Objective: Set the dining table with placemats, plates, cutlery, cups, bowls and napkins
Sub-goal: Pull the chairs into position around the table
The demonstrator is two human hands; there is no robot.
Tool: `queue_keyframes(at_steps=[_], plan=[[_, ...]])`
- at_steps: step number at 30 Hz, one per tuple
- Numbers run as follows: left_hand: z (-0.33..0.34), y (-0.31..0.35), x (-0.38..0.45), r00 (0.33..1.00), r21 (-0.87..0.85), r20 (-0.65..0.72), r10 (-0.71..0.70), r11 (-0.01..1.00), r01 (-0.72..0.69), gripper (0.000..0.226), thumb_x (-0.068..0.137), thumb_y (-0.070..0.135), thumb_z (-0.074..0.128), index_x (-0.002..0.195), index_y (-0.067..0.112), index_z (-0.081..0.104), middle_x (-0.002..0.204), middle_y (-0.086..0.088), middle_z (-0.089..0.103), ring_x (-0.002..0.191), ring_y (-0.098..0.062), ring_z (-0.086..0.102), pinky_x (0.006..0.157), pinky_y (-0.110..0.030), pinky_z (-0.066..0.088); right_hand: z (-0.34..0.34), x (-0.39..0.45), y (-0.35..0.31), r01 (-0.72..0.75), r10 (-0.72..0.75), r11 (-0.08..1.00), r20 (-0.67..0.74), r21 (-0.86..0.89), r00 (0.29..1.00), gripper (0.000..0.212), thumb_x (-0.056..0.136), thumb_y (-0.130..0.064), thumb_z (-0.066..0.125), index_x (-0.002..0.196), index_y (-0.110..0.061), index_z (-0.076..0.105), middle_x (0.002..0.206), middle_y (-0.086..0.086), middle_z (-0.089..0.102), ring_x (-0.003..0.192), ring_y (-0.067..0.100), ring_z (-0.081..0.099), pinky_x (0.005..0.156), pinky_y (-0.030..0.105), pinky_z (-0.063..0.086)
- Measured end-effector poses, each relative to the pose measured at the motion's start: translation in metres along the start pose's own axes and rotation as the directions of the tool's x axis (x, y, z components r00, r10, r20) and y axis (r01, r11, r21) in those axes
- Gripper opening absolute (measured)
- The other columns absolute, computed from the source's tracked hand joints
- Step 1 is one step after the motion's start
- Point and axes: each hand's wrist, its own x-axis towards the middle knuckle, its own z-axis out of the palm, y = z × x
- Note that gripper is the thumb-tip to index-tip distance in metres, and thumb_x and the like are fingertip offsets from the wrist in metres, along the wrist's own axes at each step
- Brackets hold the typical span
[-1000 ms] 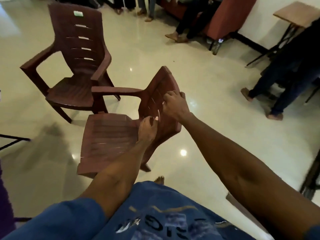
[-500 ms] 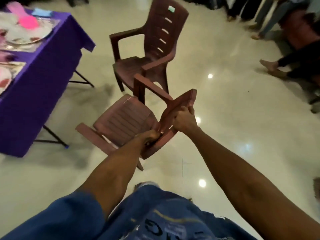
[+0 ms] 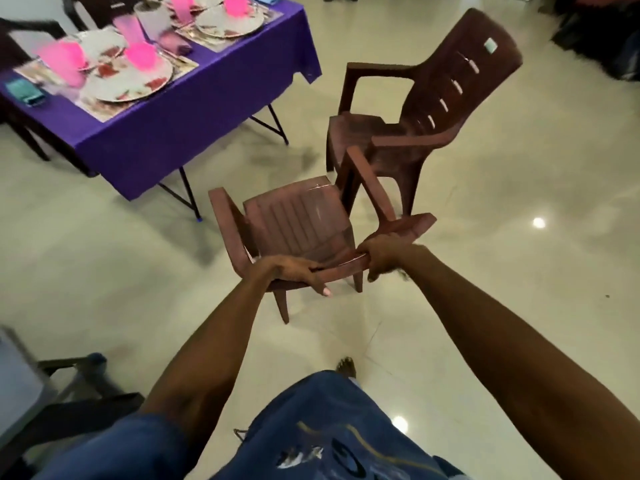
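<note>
A glossy cream tiled floor [image 3: 519, 271] fills the room. At ten o'clock stands the dining table [image 3: 194, 109] under a purple cloth, carrying plates [image 3: 131, 81] and pink cups [image 3: 140, 57]. A second brown chair [image 3: 426, 105] stands at one o'clock. At centre, the left hand [image 3: 294, 271] and right hand [image 3: 386, 254] both clamp the backrest top of a brown plastic armchair [image 3: 298, 226], its seat toward the table.

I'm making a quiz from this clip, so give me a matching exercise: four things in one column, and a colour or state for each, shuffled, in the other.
Things:
1. near chair
2. tablecloth
3. cups
4. far chair

Descriptions:
A. pink
B. standing on the floor, nobody touching it
C. purple
D. gripped at its backrest by left hand and right hand

Pairs: 1-D, 2-C, 3-A, 4-B
</note>
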Motion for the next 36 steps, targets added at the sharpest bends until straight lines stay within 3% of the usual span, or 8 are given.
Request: queue_keyframes(at_steps=[3,6,14,20,24,29,31,36], plan=[[0.008,0.002,0.004,0.998,0.002,-0.032,-0.049,0.999,0.049,0.091,0.067,0.056,0.080,0.145,0.039,0.038,0.151,0.007,0.038,0.134,-0.024,0.038,0.114,-0.046,0.031,0.019,-0.001,0.014,0.108,-0.132,0.989,-0.297,-0.096,0.946,0.027,0.082,-0.039,0.062,0.106,-0.028,0.066,0.103,-0.003,0.069,0.099,0.022,0.062,0.094,0.040,0.043],[0.014,0.007,0.004,0.994,-0.058,-0.058,-0.090,0.995,0.086,0.092,0.065,0.051,0.081,0.145,0.037,0.038,0.146,0.008,0.039,0.131,-0.023,0.038,0.113,-0.046,0.033,0.032,0.006,0.043,0.139,-0.258,0.953,-0.480,-0.270,0.838,0.025,0.083,-0.031,0.065,0.107,-0.027,0.067,0.104,-0.005,0.072,0.099,0.022,0.065,0.095,0.041,0.044],[0.002,0.027,0.003,0.973,-0.132,-0.140,-0.184,0.977,0.166,0.078,0.061,0.040,0.078,0.135,0.030,0.054,0.137,0.004,0.050,0.118,-0.020,0.049,0.102,-0.038,0.044,0.011,0.024,0.072,0.371,-0.571,0.817,-0.530,-0.440,0.628,0.017,0.072,-0.011,0.074,0.088,-0.014,0.072,0.079,0.006,0.073,0.069,0.030,0.069,0.069,0.036,0.053],[0.006,0.065,0.022,0.913,-0.279,-0.276,-0.300,0.934,0.223,0.060,0.071,0.035,0.073,0.128,0.023,0.060,0.124,-0.001,0.057,0.110,-0.021,0.054,0.093,-0.036,0.047,-0.029,0.060,0.103,0.349,-0.560,0.804,-0.417,-0.482,0.716,0.025,0.091,-0.018,0.047,0.105,-0.022,0.068,0.098,0.003,0.072,0.096,0.029,0.064,0.092,0.042,0.044],[0.013,0.080,0.036,0.795,-0.368,-0.442,-0.416,0.892,0.262,0.045,0.070,0.043,0.071,0.112,0.029,0.068,0.105,0.004,0.066,0.096,-0.018,0.060,0.082,-0.033,0.049,-0.057,0.076,0.105,0.338,-0.558,0.789,-0.367,-0.513,0.745,0.022,0.091,-0.017,0.049,0.107,-0.021,0.064,0.102,0.004,0.069,0.101,0.030,0.062,0.096,0.041,0.040],[0.040,0.093,0.051,0.332,-0.293,-0.761,-0.557,0.752,0.590,0.024,0.083,0.039,0.052,0.095,0.029,0.070,0.086,0.007,0.068,0.093,-0.020,0.062,0.096,-0.044,0.038,-0.075,0.081,0.101,0.378,-0.618,0.740,-0.339,-0.557,0.710,0.022,0.092,-0.014,0.048,0.106,-0.020,0.063,0.103,0.004,0.069,0.100,0.028,0.064,0.095,0.043,0.040],[0.035,0.101,0.059,0.283,-0.277,-0.772,-0.569,0.703,0.655,0.019,0.086,0.036,0.053,0.092,0.028,0.070,0.086,0.006,0.069,0.095,-0.021,0.061,0.100,-0.046,0.036,-0.079,0.089,0.109,0.408,-0.636,0.735,-0.340,-0.542,0.693,0.021,0.093,-0.013,0.048,0.105,-0.019,0.064,0.103,0.004,0.069,0.100,0.028,0.063,0.095,0.045,0.040],[-0.002,0.104,0.066,0.270,-0.271,-0.781,-0.564,0.694,0.667,0.019,0.092,0.032,0.052,0.092,0.022,0.068,0.087,0.001,0.068,0.092,-0.023,0.063,0.095,-0.042,0.040,-0.103,0.125,0.112,0.421,-0.657,0.726,-0.368,-0.544,0.658,0.019,0.092,-0.013,0.052,0.103,-0.023,0.064,0.098,0.002,0.069,0.098,0.026,0.064,0.095,0.045,0.041]])
